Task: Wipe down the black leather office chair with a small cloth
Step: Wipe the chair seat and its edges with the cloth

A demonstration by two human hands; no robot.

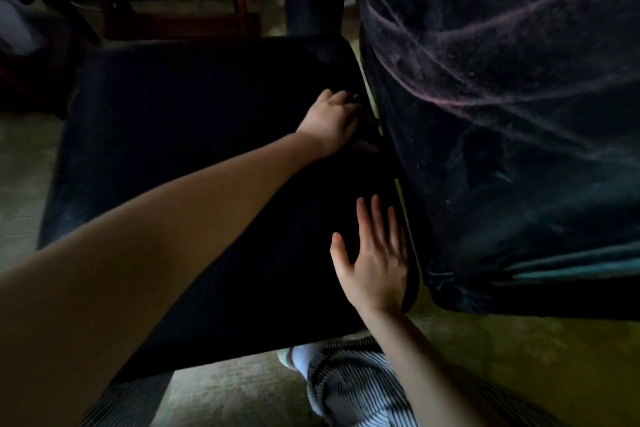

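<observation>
Presently I see the left hand [329,121] curled at the gap between chair seat [173,149] and backrest [502,114], its grip on any cloth indiscernible, the right hand [374,263] flat, open on the seat; a cloth could slip into that gap.

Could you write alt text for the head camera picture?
A person's left hand reaches, curled, to the back edge of a black chair seat, while the right hand lies flat on it beside the backrest.
</observation>
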